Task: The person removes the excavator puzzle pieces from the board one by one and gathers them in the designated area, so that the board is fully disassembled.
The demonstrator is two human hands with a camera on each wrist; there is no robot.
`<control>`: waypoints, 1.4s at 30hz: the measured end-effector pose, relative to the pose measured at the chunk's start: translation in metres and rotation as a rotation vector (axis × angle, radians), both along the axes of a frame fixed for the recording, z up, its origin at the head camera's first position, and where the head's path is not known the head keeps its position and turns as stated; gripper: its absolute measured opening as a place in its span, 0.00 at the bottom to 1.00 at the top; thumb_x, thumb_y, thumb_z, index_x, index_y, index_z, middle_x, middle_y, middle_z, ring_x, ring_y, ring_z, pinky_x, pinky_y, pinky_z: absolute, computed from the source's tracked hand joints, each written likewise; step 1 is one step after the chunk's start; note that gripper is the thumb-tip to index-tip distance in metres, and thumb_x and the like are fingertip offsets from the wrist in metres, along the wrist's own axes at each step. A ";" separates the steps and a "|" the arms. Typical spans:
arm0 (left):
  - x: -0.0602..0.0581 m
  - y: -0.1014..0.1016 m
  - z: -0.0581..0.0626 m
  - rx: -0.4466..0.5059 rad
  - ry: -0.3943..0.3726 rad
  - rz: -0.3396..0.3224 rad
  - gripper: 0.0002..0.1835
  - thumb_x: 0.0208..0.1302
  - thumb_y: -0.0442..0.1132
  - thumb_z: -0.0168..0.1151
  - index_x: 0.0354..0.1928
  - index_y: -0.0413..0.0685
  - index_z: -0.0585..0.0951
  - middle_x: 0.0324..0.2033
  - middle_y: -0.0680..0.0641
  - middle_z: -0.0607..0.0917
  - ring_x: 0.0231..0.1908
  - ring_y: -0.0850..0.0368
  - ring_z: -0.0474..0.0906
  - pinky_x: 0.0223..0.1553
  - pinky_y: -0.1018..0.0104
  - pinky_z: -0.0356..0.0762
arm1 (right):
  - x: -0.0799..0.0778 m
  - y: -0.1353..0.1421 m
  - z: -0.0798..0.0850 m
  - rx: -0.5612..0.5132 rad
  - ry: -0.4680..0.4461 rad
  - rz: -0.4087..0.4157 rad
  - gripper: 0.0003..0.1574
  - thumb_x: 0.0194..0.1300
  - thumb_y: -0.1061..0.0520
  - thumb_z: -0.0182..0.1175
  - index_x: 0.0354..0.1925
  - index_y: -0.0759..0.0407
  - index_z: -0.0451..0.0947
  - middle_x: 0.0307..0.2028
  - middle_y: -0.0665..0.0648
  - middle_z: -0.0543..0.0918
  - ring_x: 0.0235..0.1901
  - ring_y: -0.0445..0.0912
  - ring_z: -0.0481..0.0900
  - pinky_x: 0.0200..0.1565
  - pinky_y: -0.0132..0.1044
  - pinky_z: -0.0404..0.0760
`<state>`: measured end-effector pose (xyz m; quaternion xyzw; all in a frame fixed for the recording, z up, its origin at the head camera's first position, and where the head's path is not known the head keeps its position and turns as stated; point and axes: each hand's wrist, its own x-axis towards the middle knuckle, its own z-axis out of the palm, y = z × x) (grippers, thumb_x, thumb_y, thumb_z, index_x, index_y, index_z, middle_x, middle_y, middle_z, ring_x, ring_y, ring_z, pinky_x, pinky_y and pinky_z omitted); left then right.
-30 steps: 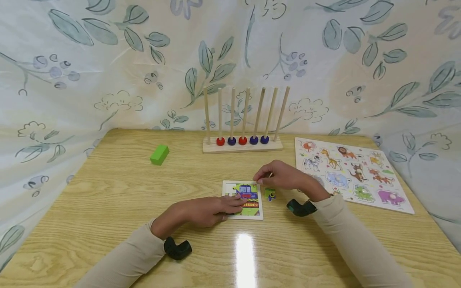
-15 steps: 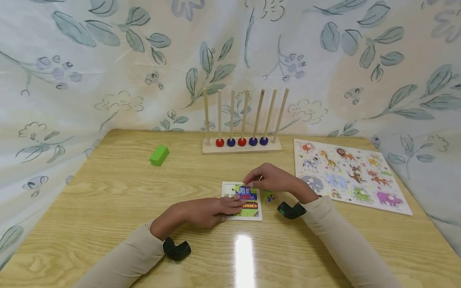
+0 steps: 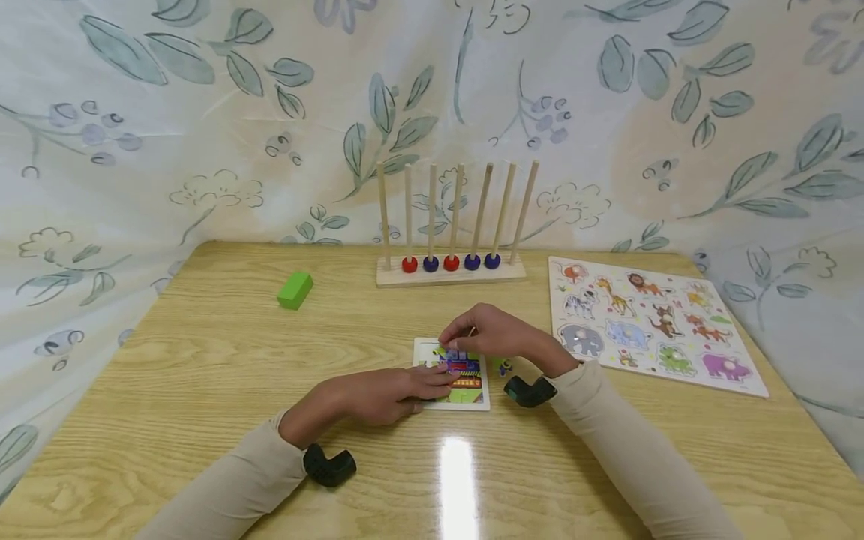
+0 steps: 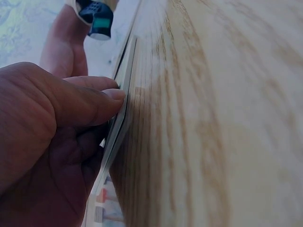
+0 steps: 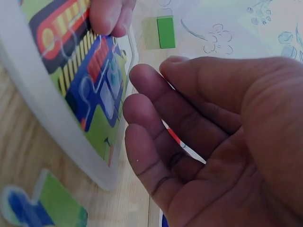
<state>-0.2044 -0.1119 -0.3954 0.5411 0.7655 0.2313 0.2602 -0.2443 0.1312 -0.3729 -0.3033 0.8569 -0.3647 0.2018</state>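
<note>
Two arms in matte beige sleeves [image 3: 229,480] reach across a glossy, wood-grained tabletop [image 3: 202,360], a curved black device [image 3: 329,466] at each wrist. The left hand [image 3: 385,394] lies with fingers extended over a small, thin, square jigsaw board with a smooth white border [image 5: 40,97], fingertips touching its printed picture of a blue-cabbed vehicle with red and orange below, thumb at the board's edge. The board sits flat on the table, partly under those fingers. Just beside its right border is a loose green-and-blue jigsaw piece [image 3: 504,367] with a rounded knob, on the near side of the right hand [image 3: 496,334]. That hand is poised at the board's far edge, fingers loosely bent and thumb tip close to the index finger, nothing visible in its grasp; whether it touches the board cannot be told. To the right lies a flat, white rectangular board of colourful animal shapes [image 3: 739,349]; well apart at left, a smooth, bright green rectangular block [image 3: 295,290]. Toward the table's far edge, a pale wooden rack [image 3: 451,277] carries seven upright rods, red and dark blue round beads on the inner five. Behind hangs a creased, leaf-printed white cloth [image 3: 270,157].
</note>
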 end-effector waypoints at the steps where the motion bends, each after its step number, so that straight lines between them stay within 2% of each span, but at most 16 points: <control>1: 0.000 0.000 0.000 0.000 0.000 0.001 0.25 0.74 0.29 0.45 0.72 0.40 0.63 0.74 0.48 0.55 0.73 0.50 0.45 0.70 0.57 0.48 | 0.000 -0.001 0.000 0.000 0.003 0.001 0.11 0.70 0.61 0.59 0.47 0.62 0.85 0.43 0.51 0.86 0.45 0.43 0.82 0.48 0.38 0.79; 11: -0.001 -0.002 0.002 -0.001 -0.004 0.005 0.25 0.74 0.28 0.45 0.72 0.41 0.63 0.74 0.47 0.55 0.73 0.51 0.45 0.70 0.56 0.47 | -0.008 -0.007 0.002 -0.007 0.008 0.023 0.12 0.69 0.65 0.58 0.48 0.64 0.84 0.43 0.54 0.86 0.45 0.43 0.82 0.48 0.37 0.79; 18: 0.000 -0.002 0.003 0.001 -0.009 0.006 0.25 0.74 0.28 0.45 0.72 0.40 0.63 0.74 0.47 0.56 0.73 0.50 0.45 0.70 0.55 0.47 | -0.010 -0.008 -0.003 -0.016 -0.003 0.031 0.12 0.70 0.65 0.57 0.48 0.65 0.84 0.43 0.55 0.86 0.45 0.44 0.82 0.50 0.39 0.79; 34: -0.001 -0.001 0.002 0.000 -0.004 0.002 0.25 0.74 0.29 0.46 0.72 0.40 0.63 0.74 0.48 0.55 0.73 0.50 0.45 0.70 0.56 0.47 | -0.008 -0.010 -0.002 -0.016 -0.024 0.034 0.13 0.70 0.64 0.56 0.49 0.64 0.83 0.43 0.54 0.86 0.45 0.44 0.82 0.50 0.39 0.78; 42: -0.001 0.000 0.002 0.001 -0.009 0.001 0.25 0.74 0.29 0.45 0.72 0.40 0.63 0.74 0.48 0.55 0.73 0.50 0.44 0.70 0.56 0.48 | -0.007 -0.010 -0.002 -0.025 -0.048 0.056 0.15 0.69 0.70 0.53 0.50 0.66 0.82 0.44 0.56 0.86 0.47 0.46 0.82 0.52 0.40 0.78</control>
